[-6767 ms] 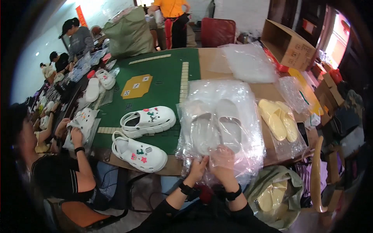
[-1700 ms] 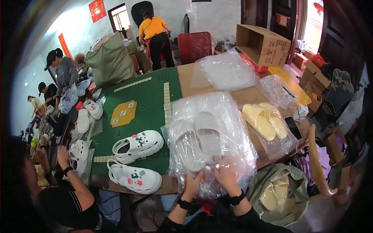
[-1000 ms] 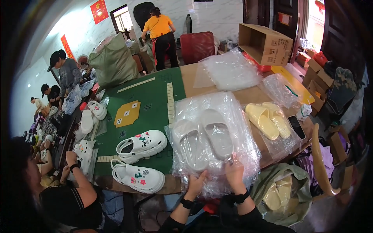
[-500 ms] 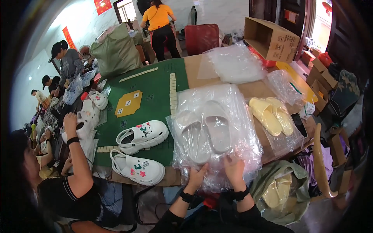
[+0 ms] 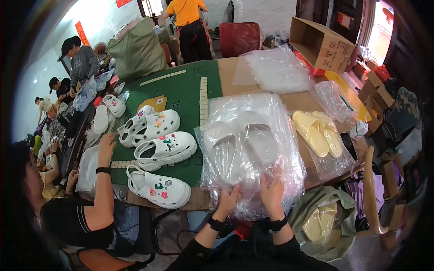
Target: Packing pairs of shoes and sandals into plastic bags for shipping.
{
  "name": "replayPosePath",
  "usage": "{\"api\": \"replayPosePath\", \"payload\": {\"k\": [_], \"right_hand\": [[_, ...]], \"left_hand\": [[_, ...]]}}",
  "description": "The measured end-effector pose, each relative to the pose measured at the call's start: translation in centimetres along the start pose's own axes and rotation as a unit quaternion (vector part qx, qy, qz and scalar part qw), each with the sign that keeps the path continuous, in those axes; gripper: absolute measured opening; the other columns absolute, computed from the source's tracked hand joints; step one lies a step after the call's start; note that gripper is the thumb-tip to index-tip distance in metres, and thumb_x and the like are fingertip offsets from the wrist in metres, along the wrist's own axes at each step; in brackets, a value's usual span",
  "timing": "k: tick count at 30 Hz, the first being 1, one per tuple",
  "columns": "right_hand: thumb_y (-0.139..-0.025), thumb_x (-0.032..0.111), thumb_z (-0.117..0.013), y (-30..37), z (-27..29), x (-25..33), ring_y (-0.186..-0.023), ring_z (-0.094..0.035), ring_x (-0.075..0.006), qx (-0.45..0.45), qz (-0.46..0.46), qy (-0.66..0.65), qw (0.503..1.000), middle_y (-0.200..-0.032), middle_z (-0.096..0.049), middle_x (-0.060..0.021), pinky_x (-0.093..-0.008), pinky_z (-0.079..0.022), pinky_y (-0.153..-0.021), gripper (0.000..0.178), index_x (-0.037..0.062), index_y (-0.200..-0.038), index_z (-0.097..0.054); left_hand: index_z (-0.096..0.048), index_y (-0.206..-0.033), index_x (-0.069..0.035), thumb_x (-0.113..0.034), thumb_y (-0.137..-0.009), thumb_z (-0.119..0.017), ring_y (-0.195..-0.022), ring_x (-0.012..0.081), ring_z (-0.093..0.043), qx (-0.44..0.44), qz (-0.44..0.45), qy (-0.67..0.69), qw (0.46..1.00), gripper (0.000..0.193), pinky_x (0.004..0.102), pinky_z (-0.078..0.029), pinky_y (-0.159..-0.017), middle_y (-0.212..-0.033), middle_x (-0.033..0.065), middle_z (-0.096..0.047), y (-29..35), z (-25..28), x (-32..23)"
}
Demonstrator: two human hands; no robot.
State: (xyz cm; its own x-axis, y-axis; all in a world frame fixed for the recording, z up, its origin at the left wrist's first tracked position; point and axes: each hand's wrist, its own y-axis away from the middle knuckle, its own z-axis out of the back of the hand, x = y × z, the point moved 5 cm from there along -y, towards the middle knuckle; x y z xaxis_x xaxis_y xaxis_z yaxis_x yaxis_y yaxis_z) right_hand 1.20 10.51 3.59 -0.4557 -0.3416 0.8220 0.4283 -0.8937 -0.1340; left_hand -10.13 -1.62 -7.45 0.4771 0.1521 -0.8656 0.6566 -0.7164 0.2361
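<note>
A pair of pale grey slide slippers point(image 5: 260, 141) lies on a stack of clear plastic bags point(image 5: 287, 156) in front of me, with hazy film over them, seemingly inside the top bag. My left hand point(image 5: 228, 201) is closed at the bag's near edge, by the end of the left slipper. At the right slipper's near end, my right hand point(image 5: 272, 193) pinches the same film. To the right, yellow slides point(image 5: 312, 135) rest on another clear bag. White clogs with colourful charms point(image 5: 166, 149) stand to the left on a green mat point(image 5: 181, 92).
A co-worker's hand point(image 5: 106, 147) is beside the clogs at left. More bags point(image 5: 275, 72) lie at the far side, below an open carton point(image 5: 321, 43). A phone point(image 5: 348, 144) is near the right edge. A sack with yellow slides point(image 5: 323, 221) stands below the table.
A co-worker has set more white clogs on the green mat behind the first pair and drawn the hand back. My hands stay at the bag's near edge; the film over the slippers has shifted slightly.
</note>
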Motion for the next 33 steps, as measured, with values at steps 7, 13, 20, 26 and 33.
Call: {"api": "replayPosePath", "payload": {"k": [7,13,20,26,33], "right_hand": [[-0.083,0.015,-0.06,0.1,-0.3,-0.5,-0.078,-0.065,-0.0311,-0.049,0.071,-0.07,0.994,-0.095,-0.064,-0.0192,-0.0382,-0.051,-0.065,0.053,0.0049,-0.131,-0.04],[-0.083,0.016,-0.061,0.2,-0.5,0.1,-0.079,-0.065,-0.033,-0.019,0.075,-0.019,0.997,-0.094,-0.064,-0.0188,-0.0401,-0.051,-0.068,0.04,0.004,-0.119,-0.047],[-0.083,0.016,-0.059,-0.1,-0.8,-0.8,-0.075,-0.062,-0.0354,-0.007,0.079,-0.005,0.997,-0.091,-0.063,-0.0169,-0.0412,-0.049,-0.066,0.021,0.0029,-0.1,-0.057],[-0.08,0.016,-0.063,0.3,-0.6,0.6,-0.079,-0.061,-0.0333,-0.001,0.118,0.055,0.991,-0.096,-0.062,-0.016,-0.0388,-0.049,-0.07,0.019,0.0035,-0.095,-0.063],[-0.077,0.03,-0.068,1.1,-0.1,3.9,-0.091,-0.057,-0.0377,0.016,0.281,0.015,0.959,-0.102,-0.061,-0.0177,-0.0421,-0.048,-0.074,0.04,0.0083,-0.111,-0.06]], "left_hand": [[-0.061,-0.088,-0.003,-0.021,-0.092,-0.058,-0.059,0.0057,-0.05,-0.036,-0.02,0.058,0.997,0.019,0.0217,-0.041,-0.052,-0.074,-0.0009,-0.059,0.2,-1.4,-0.9],[-0.059,-0.099,-0.004,-0.017,-0.094,-0.052,-0.059,0.0056,-0.051,-0.01,-0.022,-0.039,0.999,0.016,0.0211,-0.041,-0.05,-0.078,-0.0009,-0.059,0.1,-0.5,-0.8],[-0.059,-0.098,-0.004,-0.016,-0.094,-0.053,-0.054,0.0059,-0.05,0.029,-0.004,-0.018,0.999,0.014,0.0211,-0.039,-0.048,-0.072,-0.0007,-0.059,-0.1,-0.1,-0.4],[-0.06,-0.09,-0.003,-0.016,-0.091,-0.059,-0.054,0.0045,-0.047,-0.009,-0.011,0.006,1.0,0.013,0.02,-0.034,-0.046,-0.069,-0.0027,-0.055,-0.1,-0.9,-0.6],[-0.055,-0.113,0.003,-0.011,-0.09,-0.058,-0.076,0.0096,-0.058,0.021,-0.032,0.031,0.999,0.027,0.0207,-0.046,-0.062,-0.094,0.0047,-0.063,0.2,-1.7,-1.5]]}}
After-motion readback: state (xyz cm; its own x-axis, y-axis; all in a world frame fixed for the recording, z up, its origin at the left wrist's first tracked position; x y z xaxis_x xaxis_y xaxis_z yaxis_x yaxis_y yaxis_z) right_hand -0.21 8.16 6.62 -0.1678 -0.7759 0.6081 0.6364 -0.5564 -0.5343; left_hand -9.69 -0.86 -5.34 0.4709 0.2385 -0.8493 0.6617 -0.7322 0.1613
